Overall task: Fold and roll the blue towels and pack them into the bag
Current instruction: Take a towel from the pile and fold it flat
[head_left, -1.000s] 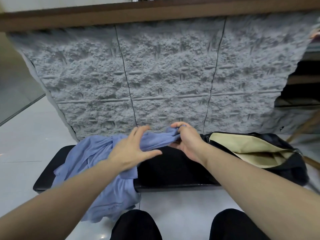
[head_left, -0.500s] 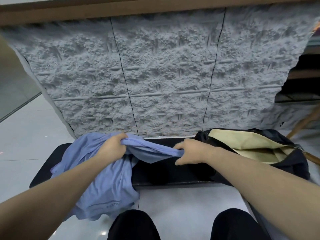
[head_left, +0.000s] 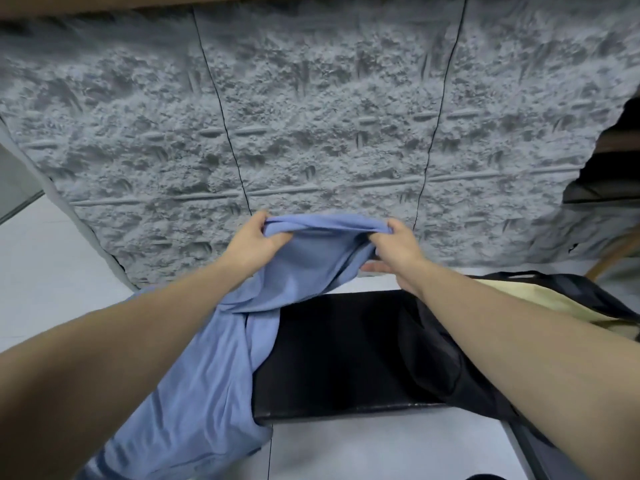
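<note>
- Your left hand (head_left: 251, 242) and right hand (head_left: 398, 245) each pinch the soft, creased blue towel (head_left: 221, 368), bunched edge raised.
- It drapes toward 7 o'clock over the smooth black bench (head_left: 339, 358).

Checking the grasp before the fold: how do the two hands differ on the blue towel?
The left hand grips the blue towel with its thumb on the near side; the right hand bunches cloth under curled fingers. The left sits slightly higher. Both hold the top edge lifted off the black bench.
</note>
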Motion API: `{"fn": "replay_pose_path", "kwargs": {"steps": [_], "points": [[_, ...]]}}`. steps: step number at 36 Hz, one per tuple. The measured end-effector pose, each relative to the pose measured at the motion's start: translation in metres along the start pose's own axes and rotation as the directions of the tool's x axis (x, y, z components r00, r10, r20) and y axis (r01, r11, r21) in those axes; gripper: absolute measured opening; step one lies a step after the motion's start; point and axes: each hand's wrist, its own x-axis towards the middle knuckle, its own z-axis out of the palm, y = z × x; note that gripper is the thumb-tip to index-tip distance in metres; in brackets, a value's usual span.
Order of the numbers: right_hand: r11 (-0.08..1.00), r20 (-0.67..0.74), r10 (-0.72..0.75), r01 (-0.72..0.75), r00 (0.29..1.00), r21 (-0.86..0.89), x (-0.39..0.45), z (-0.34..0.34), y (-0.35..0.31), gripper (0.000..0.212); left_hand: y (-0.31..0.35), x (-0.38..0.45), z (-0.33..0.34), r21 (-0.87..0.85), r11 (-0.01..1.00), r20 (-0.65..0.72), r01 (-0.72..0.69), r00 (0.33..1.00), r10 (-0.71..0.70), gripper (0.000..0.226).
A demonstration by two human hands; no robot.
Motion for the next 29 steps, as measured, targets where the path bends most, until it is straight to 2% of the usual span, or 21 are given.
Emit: {"fn": "replay_pose_path", "kwargs": {"steps": [3,7,13,18,23,26,29], "points": [[0.994,-0.057,-0.099,0.101,0.993,0.031,0.015,-0.001,-0.018,0.020,0.017,0.020,-0.002,-0.031,0.997,-0.058,-0.071,0.996,0.069,0.025],[0.957,-0.171,-0.289,0.286,0.942,-0.043,0.024,-0.003,-0.040,0.025,0.040,0.038,-0.009,-0.073,0.987,-0.150,-0.145,0.980,0.133,0.024],[0.909,-0.196,-0.416,0.412,0.888,-0.063,0.016,-0.014,-0.061,0.023,0.054,0.034,-0.015,-0.131,0.968,-0.213,-0.212,0.960,0.182,0.026],[0.898,-0.109,-0.438,0.432,0.892,-0.079,-0.003,-0.020,-0.056,0.033,0.044,0.010,-0.016,-0.121,0.973,-0.174,-0.197,0.969,0.174,0.016],[0.857,0.011,-0.475,0.465,0.880,-0.223,-0.027,-0.032,-0.049,0.025,0.034,-0.022,-0.022,-0.075,0.972,-0.149,-0.221,0.967,0.208,0.021],[0.838,0.074,-0.487,0.489,0.870,-0.242,-0.045,-0.038,-0.047,0.022,0.030,-0.042,-0.028,-0.047,0.975,-0.073,-0.219,0.974,0.215,0.018],[0.839,0.187,-0.436,0.472,0.880,-0.270,-0.068,-0.044,-0.039,0.017,0.027,-0.070,-0.030,-0.017,0.974,-0.001,-0.226,0.974,0.226,0.016]]}}
